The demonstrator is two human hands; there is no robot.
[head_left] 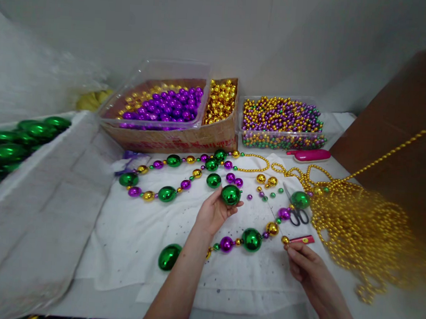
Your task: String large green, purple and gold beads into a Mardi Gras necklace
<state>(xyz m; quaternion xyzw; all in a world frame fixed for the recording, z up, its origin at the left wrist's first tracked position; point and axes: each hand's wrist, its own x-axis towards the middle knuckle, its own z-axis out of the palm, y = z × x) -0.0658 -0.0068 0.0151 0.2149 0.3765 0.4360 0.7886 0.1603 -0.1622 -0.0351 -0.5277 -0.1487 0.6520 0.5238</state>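
Observation:
My left hand [212,213] is closed round a large shiny green ball bead [230,195], above the white cloth. Lower right, my right hand [303,262] pinches at a small gold bead [285,240]; a thin string runs up and left from there. Along a strand between and below my hands sit a green ball [252,240], a purple ball [226,244] and a gold ball [272,228]. Loose purple beads [230,178] and gold beads [261,179] lie just beyond my left hand. Black-handled scissors [299,216] rest above my right hand, beside a red lighter-like object [302,239].
A strung bead garland [167,194] lies at left centre. Behind stand a tub of purple beads [173,104], a gold-bead box [220,104] and a mixed-bead tub [283,120]. Gold bead chain [363,231] heaps at right by a cardboard box [399,113]. Green balls [9,152] fill a container at left.

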